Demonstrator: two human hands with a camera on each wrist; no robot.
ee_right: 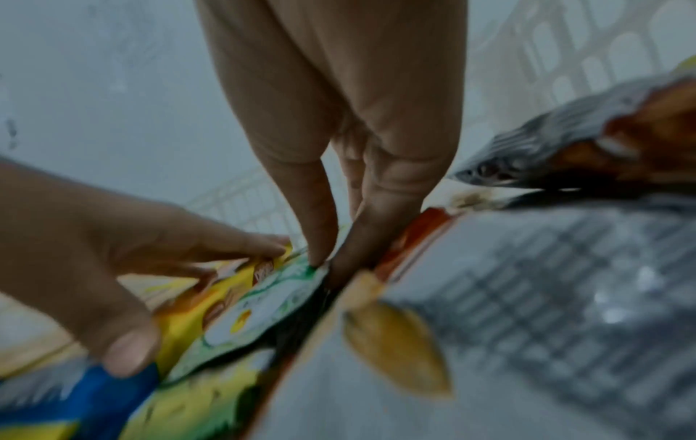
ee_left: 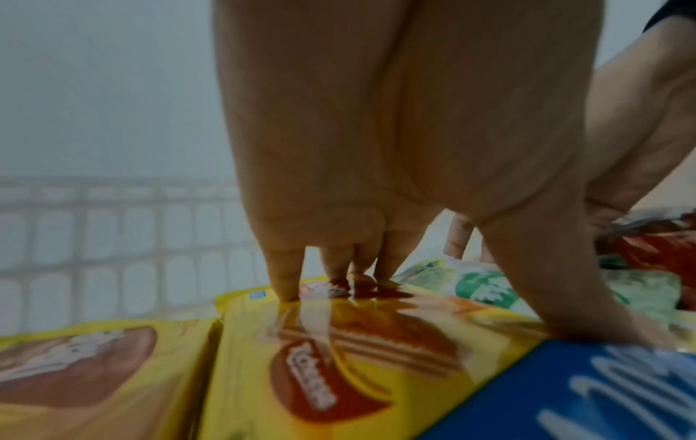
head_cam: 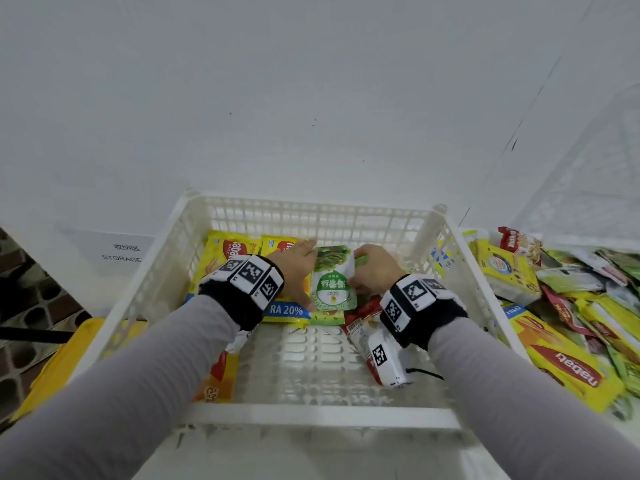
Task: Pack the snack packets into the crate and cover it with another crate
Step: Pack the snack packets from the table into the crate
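A white slatted crate stands in front of me. At its back left lie two yellow wafer packets, one with a blue band. My left hand presses flat on that second packet, fingers straight and thumb on the blue band. Beside it a green-and-white packet stands tilted. My right hand pinches its upper right edge, and its fingertips sit at the green packet. A red packet lies partly under my right wrist.
A heap of loose snack packets lies right of the crate. An orange packet lies at the crate's front left. A STORAGE sign is on the surface at the left. A white wall rises close behind the crate.
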